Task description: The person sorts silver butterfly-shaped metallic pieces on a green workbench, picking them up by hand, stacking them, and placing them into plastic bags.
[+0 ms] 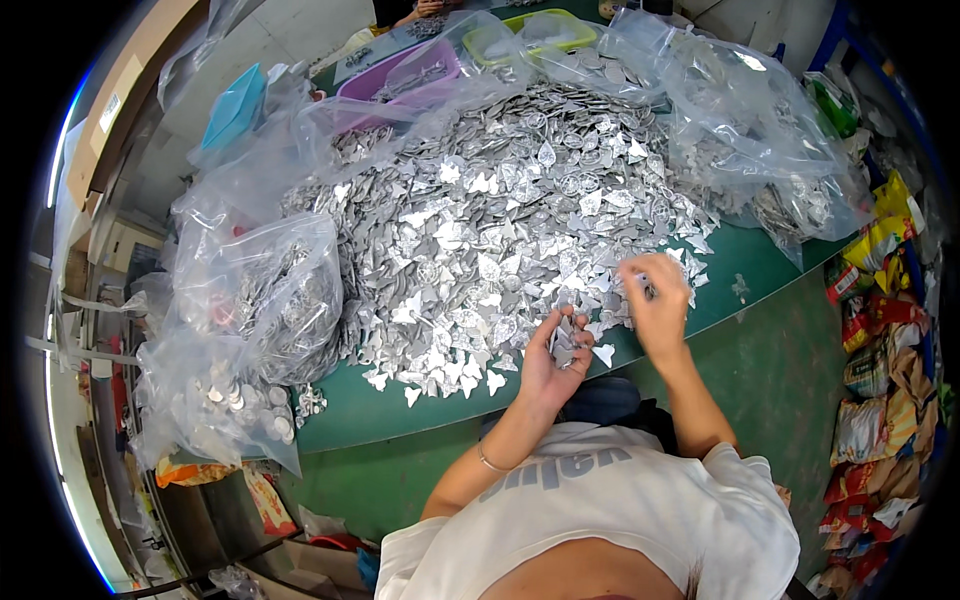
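A wide heap of flat silvery metal pieces (500, 240), many of them pointed or leaf-shaped, covers the middle of the green table (400, 418). At the heap's near edge my left hand (548, 372) is cupped, palm up, around several of these metal pieces (563, 345). My right hand (660, 308) is beside it to the right, over the heap's near right edge. Its fingers are curled in, and a small greyish patch shows between them; what it is I cannot tell.
Clear plastic bags of metal pieces lie at the left (290, 300) and right (760, 130). Round discs (245, 400) fill another bag. A purple basket (400, 75) and a yellow-green basket (480, 42) stand at the back. Colourful packages (870, 370) line the right side. Another person's hand (428, 8) shows far off.
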Demonstrator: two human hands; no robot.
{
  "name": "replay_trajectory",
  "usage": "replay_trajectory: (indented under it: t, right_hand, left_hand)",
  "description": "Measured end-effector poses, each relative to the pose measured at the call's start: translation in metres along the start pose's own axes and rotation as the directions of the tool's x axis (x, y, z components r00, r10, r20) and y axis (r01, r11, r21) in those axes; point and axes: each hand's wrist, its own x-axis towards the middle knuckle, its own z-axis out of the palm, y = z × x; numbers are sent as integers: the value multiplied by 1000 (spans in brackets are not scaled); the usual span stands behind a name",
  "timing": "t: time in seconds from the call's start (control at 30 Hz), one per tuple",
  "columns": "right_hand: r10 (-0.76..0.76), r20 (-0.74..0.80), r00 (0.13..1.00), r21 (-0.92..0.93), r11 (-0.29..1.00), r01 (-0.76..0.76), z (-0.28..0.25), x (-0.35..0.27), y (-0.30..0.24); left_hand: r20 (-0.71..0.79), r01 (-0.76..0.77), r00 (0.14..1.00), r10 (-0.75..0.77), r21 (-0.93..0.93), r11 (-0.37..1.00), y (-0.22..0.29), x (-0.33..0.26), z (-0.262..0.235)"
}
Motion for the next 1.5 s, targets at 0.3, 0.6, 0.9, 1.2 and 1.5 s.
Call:
replay_trajectory:
  t: [0.3, 0.6, 0.9, 1.2, 1.5]
  right_hand:
    - [55, 93, 994, -441, 897, -9, 10, 2, 47]
    - [-19, 190, 982, -461, 881, 106, 2, 10, 57]
    - [392, 27, 919, 143, 909, -392, -2, 11, 52]
    - [-50, 389, 920, 197, 980, -30, 5, -7, 4]
    - [-204, 385, 900, -246, 917, 313, 23, 29, 46]
  left_hand:
    - [-274, -181, 935, 227, 184, 966, -18, -4, 37]
    - [-98, -52, 993, 64, 118, 992, -7, -6, 20]
    - [-78, -22, 997, 28, 76, 997, -6, -5, 29]
    - [-290, -152, 941, 173, 94, 984, -18, 0, 42]
    - [-88, 38, 995, -43, -61, 997, -8, -8, 21]
